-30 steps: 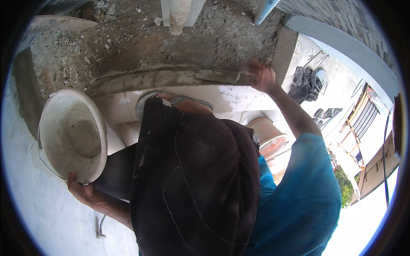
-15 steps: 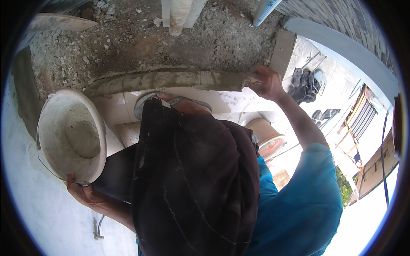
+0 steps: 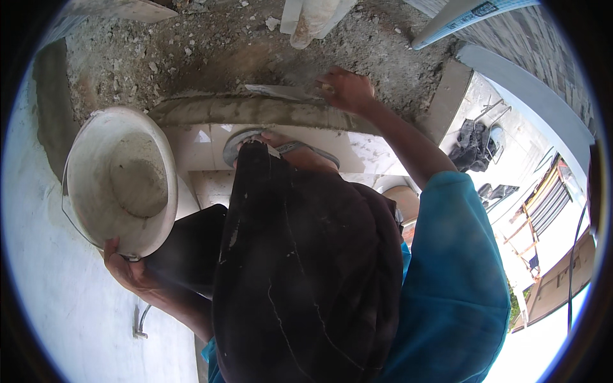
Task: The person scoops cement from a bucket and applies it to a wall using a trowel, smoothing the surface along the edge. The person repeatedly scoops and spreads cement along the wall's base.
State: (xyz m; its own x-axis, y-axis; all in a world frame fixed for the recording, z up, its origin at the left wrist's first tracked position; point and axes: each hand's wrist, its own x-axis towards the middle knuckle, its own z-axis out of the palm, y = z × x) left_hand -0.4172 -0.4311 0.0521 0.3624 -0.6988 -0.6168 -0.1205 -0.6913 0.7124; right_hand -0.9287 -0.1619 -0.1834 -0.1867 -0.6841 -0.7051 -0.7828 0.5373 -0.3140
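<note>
My left hand (image 3: 128, 273) grips the lower rim of a pale, mortar-stained bucket (image 3: 85, 195) tilted toward me at the left, with grey residue inside. My right hand (image 3: 347, 90) is closed on a trowel (image 3: 278, 90), whose flat blade points left just above a strip of wet grey mortar (image 3: 230, 112). That strip runs along the edge of white tiles (image 3: 198, 153) beside rough, rubble-strewn ground (image 3: 179, 54). My sandalled foot (image 3: 303, 153) rests on the tiles below the mortar, behind my dark-trousered knee.
Pipes (image 3: 466, 19) stand at the upper edge, and a board (image 3: 140, 14) lies upper left. A white wall (image 3: 51, 268) with a small fitting (image 3: 140, 328) is on the left. At right are dark items (image 3: 472, 143) on tiles and a brownish bucket (image 3: 401, 199) behind my arm.
My right hand has moved up and left with the trowel, lifting its blade above the mortar strip. My left hand still holds the bucket, which appears slightly higher and farther right in view.
</note>
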